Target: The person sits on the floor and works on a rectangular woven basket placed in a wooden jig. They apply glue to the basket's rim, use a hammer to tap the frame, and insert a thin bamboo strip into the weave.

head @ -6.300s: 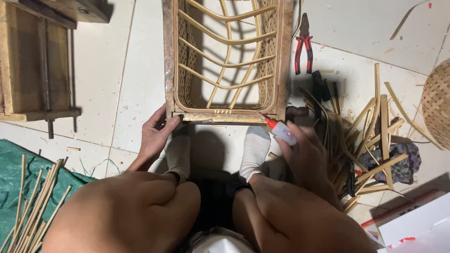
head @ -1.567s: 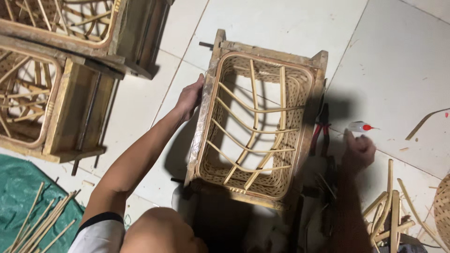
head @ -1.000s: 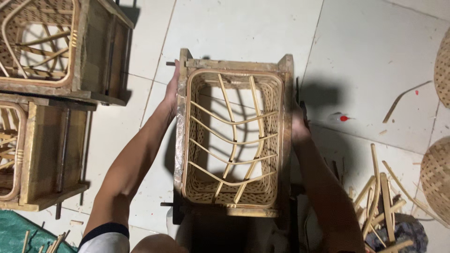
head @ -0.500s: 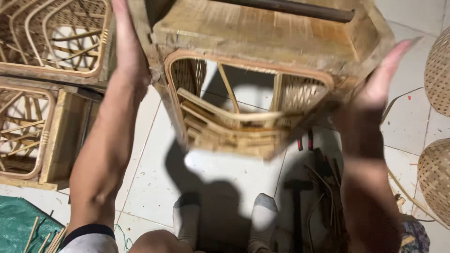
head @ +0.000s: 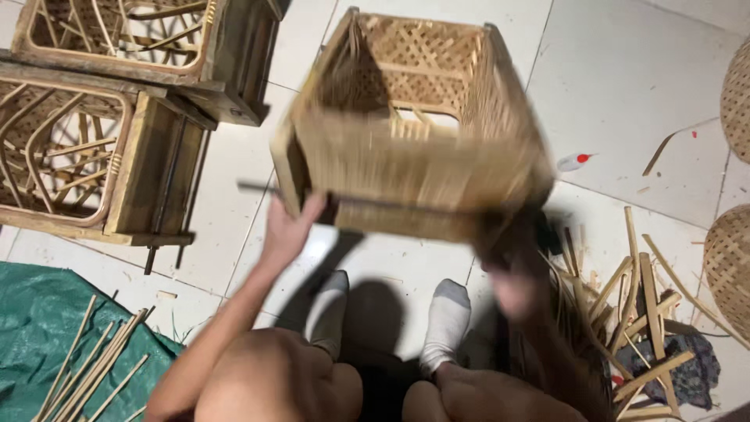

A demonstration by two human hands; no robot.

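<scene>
A woven bamboo and rattan crate (head: 414,133) is held above the white tiled floor, tilted and blurred by motion, its lattice side facing up. My left hand (head: 287,230) grips its near left lower corner. My right hand (head: 512,285), blurred, holds its near right lower corner. My knees and white-socked feet (head: 449,320) are below the crate.
Two similar crates (head: 94,117) stand at the left. A green tarp with thin bamboo sticks (head: 86,367) lies at the lower left. Bamboo offcuts (head: 633,305) pile at the right, a small white and red tube (head: 576,162) lies on the tile, and round woven baskets (head: 730,266) sit at the right edge.
Both hands have turned the crate over: its open rattan-curved face showed before, now its lattice side faces up and it sits lower, nearer my feet.
</scene>
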